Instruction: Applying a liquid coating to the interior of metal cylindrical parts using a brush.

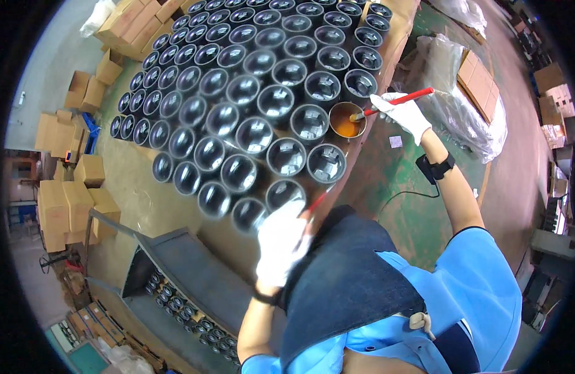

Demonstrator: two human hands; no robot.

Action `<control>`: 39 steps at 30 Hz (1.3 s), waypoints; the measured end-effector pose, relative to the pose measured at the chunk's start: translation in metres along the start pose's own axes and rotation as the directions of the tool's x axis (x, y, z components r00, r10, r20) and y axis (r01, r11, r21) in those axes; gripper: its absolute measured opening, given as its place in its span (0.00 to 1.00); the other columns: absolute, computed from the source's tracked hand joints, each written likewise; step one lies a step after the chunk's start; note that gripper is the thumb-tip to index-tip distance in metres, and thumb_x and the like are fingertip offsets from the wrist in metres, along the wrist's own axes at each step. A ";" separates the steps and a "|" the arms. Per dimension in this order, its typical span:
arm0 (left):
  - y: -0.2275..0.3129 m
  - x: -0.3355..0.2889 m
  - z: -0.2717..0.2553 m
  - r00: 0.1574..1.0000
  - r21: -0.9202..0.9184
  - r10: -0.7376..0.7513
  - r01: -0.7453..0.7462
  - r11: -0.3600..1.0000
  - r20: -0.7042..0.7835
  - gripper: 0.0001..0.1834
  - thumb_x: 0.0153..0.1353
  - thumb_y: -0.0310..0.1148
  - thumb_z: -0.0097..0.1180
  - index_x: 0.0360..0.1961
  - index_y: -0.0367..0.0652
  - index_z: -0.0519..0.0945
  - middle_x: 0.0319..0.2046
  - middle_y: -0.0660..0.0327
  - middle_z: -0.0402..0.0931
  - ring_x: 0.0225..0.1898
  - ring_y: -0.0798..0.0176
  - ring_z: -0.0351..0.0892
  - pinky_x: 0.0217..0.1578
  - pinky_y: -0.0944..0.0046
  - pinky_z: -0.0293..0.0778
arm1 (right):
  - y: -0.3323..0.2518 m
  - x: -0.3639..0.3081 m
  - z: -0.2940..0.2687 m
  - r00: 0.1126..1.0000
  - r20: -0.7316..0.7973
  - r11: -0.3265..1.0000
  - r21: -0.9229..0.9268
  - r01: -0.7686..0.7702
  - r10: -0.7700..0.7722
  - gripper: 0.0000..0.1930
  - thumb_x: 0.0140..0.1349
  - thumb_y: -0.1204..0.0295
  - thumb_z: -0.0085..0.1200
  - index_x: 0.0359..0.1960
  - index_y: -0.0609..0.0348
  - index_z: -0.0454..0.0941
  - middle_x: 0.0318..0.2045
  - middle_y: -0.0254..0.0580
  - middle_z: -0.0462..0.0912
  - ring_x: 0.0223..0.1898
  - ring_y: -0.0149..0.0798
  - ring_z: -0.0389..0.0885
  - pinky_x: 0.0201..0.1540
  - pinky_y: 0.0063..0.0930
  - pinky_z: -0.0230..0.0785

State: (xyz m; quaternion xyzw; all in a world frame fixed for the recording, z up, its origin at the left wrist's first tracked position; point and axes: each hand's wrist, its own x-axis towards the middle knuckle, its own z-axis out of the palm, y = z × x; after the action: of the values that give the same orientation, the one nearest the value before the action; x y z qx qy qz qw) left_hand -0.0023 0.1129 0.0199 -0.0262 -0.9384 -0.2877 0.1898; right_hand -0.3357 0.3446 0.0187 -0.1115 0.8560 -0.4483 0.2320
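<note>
My right hand [402,117], in a white glove, grips a red-handled paintbrush [412,96]. The brush's bristle end dips into a round tin [364,127] of orange-brown liquid at the table's right edge. Smeared by motion, my white-gloved left hand [281,240] is closed around a thin red stick [318,198] with a pale end, whose exact kind I cannot make out. That hand is at the near edge, against or just beside a glossy black cup [285,195]. Rows of similar dark, round, open-topped cups [255,136] cover the table; whether the left fingers touch one is unclear.
Below left, a grey metal frame [197,262] has more black parts [175,303] on a lower level. Cardboard boxes [66,206] are stacked at the left. To the right, plastic-wrapped goods [449,87] stand on the green floor, and a dark cable [406,192] runs from my right wristband.
</note>
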 end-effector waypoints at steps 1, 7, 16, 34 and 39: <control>-0.002 0.008 0.007 0.999 -0.010 0.032 -0.031 0.999 0.018 0.12 0.52 0.27 0.63 0.40 0.41 0.84 0.47 0.50 0.82 0.47 0.46 0.82 0.48 0.50 0.78 | 0.006 0.004 0.004 0.999 0.000 0.999 -0.030 0.042 -0.042 0.22 0.63 0.47 0.61 0.35 0.56 0.86 0.26 0.28 0.82 0.28 0.24 0.76 0.31 0.21 0.67; -0.009 0.031 0.032 0.984 -0.081 0.174 -0.176 0.981 -0.028 0.21 0.53 0.27 0.62 0.51 0.39 0.80 0.52 0.45 0.77 0.52 0.41 0.77 0.56 0.47 0.73 | -0.004 -0.012 0.021 0.984 -0.141 0.993 0.016 0.114 -0.110 0.19 0.63 0.51 0.62 0.33 0.54 0.85 0.26 0.25 0.79 0.29 0.21 0.71 0.31 0.19 0.63; -0.026 0.021 0.055 0.978 -0.080 0.198 -0.203 0.976 -0.065 0.25 0.53 0.26 0.60 0.56 0.37 0.78 0.57 0.44 0.75 0.57 0.42 0.75 0.60 0.47 0.69 | 0.013 -0.023 0.032 0.921 -0.133 0.845 -0.462 0.270 -0.367 0.17 0.68 0.56 0.53 0.38 0.60 0.83 0.34 0.47 0.83 0.41 0.48 0.80 0.45 0.38 0.71; -0.020 0.026 0.054 0.989 -0.011 0.134 -0.135 0.991 -0.055 0.26 0.50 0.26 0.62 0.55 0.40 0.79 0.54 0.49 0.78 0.53 0.44 0.78 0.55 0.51 0.74 | 0.007 -0.020 0.009 0.942 0.023 0.907 -0.264 0.328 -0.334 0.12 0.65 0.63 0.61 0.43 0.57 0.85 0.38 0.40 0.84 0.41 0.36 0.82 0.46 0.30 0.75; -0.018 0.024 0.057 0.996 0.028 0.083 -0.082 0.996 -0.036 0.27 0.51 0.26 0.61 0.56 0.41 0.79 0.55 0.50 0.78 0.55 0.47 0.78 0.57 0.52 0.74 | -0.008 -0.036 0.004 0.980 -0.115 0.973 -0.184 0.136 -0.159 0.20 0.65 0.54 0.61 0.39 0.62 0.85 0.31 0.37 0.84 0.34 0.31 0.81 0.39 0.26 0.74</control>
State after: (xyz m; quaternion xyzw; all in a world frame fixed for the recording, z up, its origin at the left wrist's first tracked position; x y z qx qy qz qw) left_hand -0.0467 0.1281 -0.0238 -0.0570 -0.9365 -0.2676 0.2193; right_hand -0.3024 0.3515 0.0341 -0.1656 0.8946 -0.3936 0.1313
